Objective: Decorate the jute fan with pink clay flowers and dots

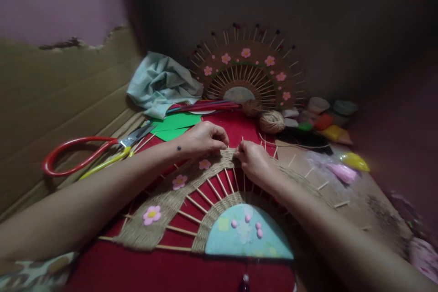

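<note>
Together touching the top edge of the woven fan (221,204), lower centre of the frame, with left hand (207,139) and right hand (256,160) curled; cannot tell whether pinching anything.

The right forearm (308,203) hides part of the woven fan (224,203); whether the left hand (207,139) and right hand (256,160) pinch anything is too small to tell; patterned cloth (37,269) runs off the left edge
</note>
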{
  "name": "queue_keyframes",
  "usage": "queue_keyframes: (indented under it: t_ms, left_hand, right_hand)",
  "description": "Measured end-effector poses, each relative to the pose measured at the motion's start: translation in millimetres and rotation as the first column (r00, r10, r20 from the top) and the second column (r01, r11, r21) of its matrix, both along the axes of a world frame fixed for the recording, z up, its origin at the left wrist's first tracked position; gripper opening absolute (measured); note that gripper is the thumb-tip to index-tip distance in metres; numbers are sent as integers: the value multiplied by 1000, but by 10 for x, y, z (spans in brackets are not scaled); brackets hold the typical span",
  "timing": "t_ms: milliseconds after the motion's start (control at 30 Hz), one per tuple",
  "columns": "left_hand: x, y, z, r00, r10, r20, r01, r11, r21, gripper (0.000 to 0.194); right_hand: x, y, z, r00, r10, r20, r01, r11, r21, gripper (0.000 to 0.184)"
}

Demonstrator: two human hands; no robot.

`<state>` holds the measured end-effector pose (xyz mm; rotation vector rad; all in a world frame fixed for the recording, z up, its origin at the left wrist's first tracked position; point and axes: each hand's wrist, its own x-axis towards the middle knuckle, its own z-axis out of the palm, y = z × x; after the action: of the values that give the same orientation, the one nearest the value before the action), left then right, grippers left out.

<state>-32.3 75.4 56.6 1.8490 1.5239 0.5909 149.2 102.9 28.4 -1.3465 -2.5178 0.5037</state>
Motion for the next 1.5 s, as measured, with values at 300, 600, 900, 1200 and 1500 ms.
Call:
queue_keyframes:
  t_ms: [300,600,900,1200,1500]
  left_hand:
    - [20,5,-17,997,25,77,-22,999,-46,17]
    - [24,0,-84,992,3,122,5,998,-68,15]
    - [88,14,-124,998,-9,63,11,999,-32,13]
    - [77,27,-139,1000,1,5,-1,1000,-11,16]
    - [78,29,-171,1000,1,30,-1,1000,-4,13]
  right_hand:
    - [21,-4,14,998,65,-16,-65,998,-4,10]
    - [17,-25,5,999,-12,-51,13,1000,11,10]
    - [216,-1,65,990,-19,-137,19,1000,2,11]
    - [-44,-70,-16,998,45,46,-48,996,68,17]
    - [147,23,58,998,-18,-61,21,999,46,19]
